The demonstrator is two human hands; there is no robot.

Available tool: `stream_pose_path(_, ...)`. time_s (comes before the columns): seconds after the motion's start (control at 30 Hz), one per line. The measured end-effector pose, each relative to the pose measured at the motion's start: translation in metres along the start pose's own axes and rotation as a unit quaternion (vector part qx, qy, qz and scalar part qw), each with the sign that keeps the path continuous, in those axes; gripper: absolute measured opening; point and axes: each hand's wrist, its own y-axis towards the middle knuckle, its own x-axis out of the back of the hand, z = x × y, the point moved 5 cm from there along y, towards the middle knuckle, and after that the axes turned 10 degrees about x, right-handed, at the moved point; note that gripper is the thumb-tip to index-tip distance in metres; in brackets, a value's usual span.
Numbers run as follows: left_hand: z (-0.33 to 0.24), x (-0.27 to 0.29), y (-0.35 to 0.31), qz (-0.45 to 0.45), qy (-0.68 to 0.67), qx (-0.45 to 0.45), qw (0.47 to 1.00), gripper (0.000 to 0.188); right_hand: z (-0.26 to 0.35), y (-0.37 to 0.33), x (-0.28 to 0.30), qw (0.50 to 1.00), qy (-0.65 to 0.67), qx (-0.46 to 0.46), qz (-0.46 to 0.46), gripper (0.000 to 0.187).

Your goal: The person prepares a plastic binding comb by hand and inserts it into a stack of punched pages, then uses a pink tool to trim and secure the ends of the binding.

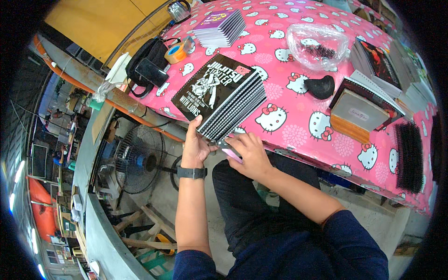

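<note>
A stack of black spiral-bound notebooks [212,88] with a white drawing on the cover lies near the table's front edge, its coils fanned toward me. My left hand [198,147] grips the stack's near corner, thumb on the top cover and fingers below. Close beside it, my right hand [251,156] is closed around a small hand tool with a pink handle [232,155]. The tool's dark head is at the coil ends by the near corner. Its exact kind is hidden by the fingers.
Pink cartoon-print cloth [296,133] covers the table. Farther back are purple notebooks [219,28], tape [176,53], a phone [151,72] and a clear plastic bag [317,46]. To the right lie a black pad [320,87], more notebooks [378,65] and black coils [409,157]. A fan [140,158] stands left.
</note>
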Motion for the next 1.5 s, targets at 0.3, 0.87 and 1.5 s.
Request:
stream_pose_path(0.3,0.0,0.004,0.001,-0.028,0.006,-0.005,1.0,0.062,-0.002,0.002,-0.001,0.998,-0.04,0.054,-0.012,0.045)
stream_pose_path(0.87,0.001,0.002,0.001,-0.008,0.001,0.008,1.0,0.07,-0.014,-0.005,-0.012,0.981,0.172,-0.09,0.013,0.04)
stream_pose_path(1.5,0.0,-0.002,-0.002,-0.026,0.012,0.001,1.0,0.066,-0.023,-0.017,-0.032,0.924,0.325,-0.197,0.032,0.034)
